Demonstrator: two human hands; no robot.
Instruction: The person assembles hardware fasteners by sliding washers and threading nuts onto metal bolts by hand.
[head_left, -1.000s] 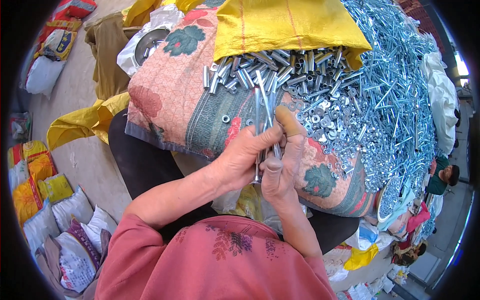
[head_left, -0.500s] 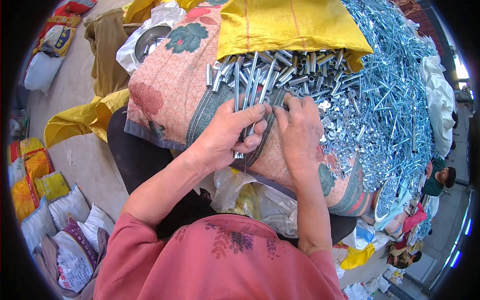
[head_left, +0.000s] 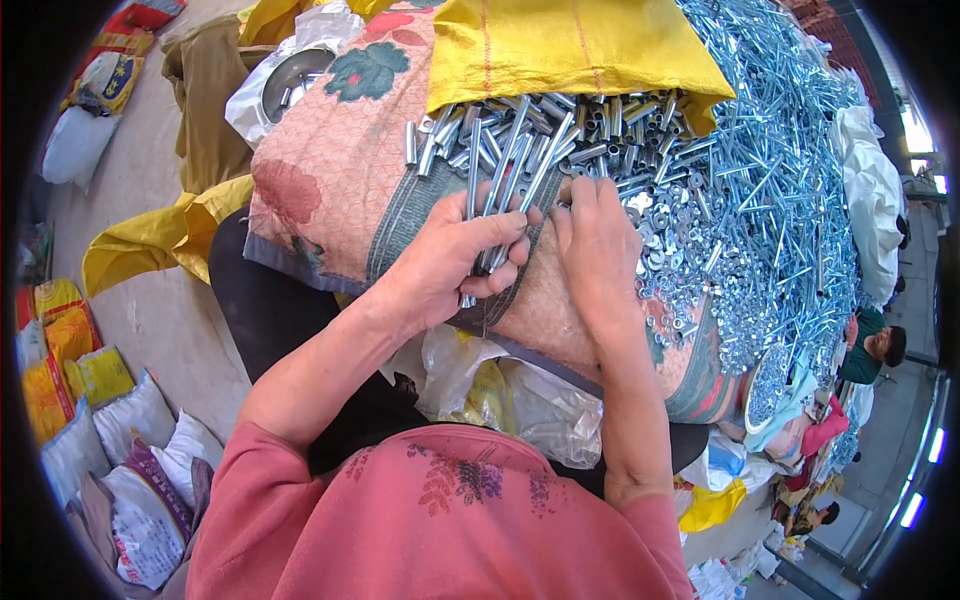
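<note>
My left hand (head_left: 462,248) is closed round several long shiny metal bolts (head_left: 473,172), which fan out upward past the thumb. Just to its right, my right hand (head_left: 602,250) has its fingers drawn together, pointing down at the near edge of the loose parts; whatever they pinch is hidden. Short metal tubes (head_left: 610,130) spill from under a yellow woven sack (head_left: 580,45) beyond both hands. Flat washers (head_left: 655,240) and small nuts (head_left: 735,300) lie to the right of my right hand.
A large heap of long bolts (head_left: 775,170) covers the right side of the flowered cloth (head_left: 330,160). A metal bowl (head_left: 290,85) with a few tubes stands at the far left. Filled white sacks (head_left: 140,415) lie on the floor at left. Another person (head_left: 875,345) is at far right.
My right hand has shifted slightly, and its fingers are straighter and closer together. The bolts in my left hand spread a little wider. The whole view has moved slightly.
</note>
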